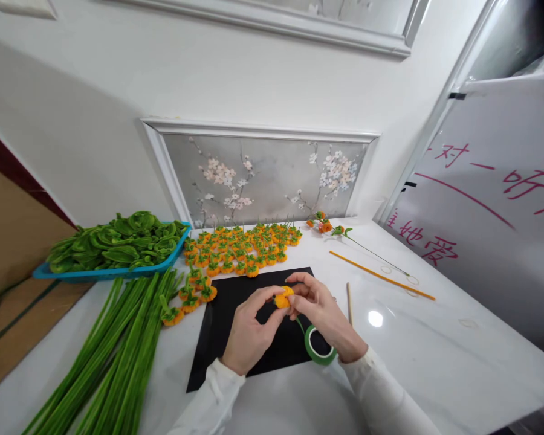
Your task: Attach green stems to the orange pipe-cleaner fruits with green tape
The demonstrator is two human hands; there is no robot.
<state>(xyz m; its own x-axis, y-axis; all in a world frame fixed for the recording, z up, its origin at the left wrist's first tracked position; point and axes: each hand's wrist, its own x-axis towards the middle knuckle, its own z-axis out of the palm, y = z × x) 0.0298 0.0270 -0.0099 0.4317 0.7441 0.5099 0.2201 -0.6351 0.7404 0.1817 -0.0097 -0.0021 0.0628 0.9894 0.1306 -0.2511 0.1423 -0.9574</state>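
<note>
Above a black mat (217, 320), both hands meet around a small orange pipe-cleaner flower (283, 296). My left hand (254, 329) pinches it from the left between thumb and forefinger. From the other side, my right hand (317, 308) grips it with thumb and fingertips; part of the flower is hidden behind the fingers. A roll of green tape (321, 356) lies under my right wrist, at the mat's right edge. Many finished-looking orange flowers with green tops (240, 248) stand in rows behind the mat.
Long green pipe cleaners (118, 356) lie at left, below a blue tray (113, 275) heaped with green leaf shapes (122, 244). To the right are a wooden stick (350, 302), an orange pipe cleaner (383, 275) and a stemmed flower (340, 231). The wall (95, 121) borders the table's back.
</note>
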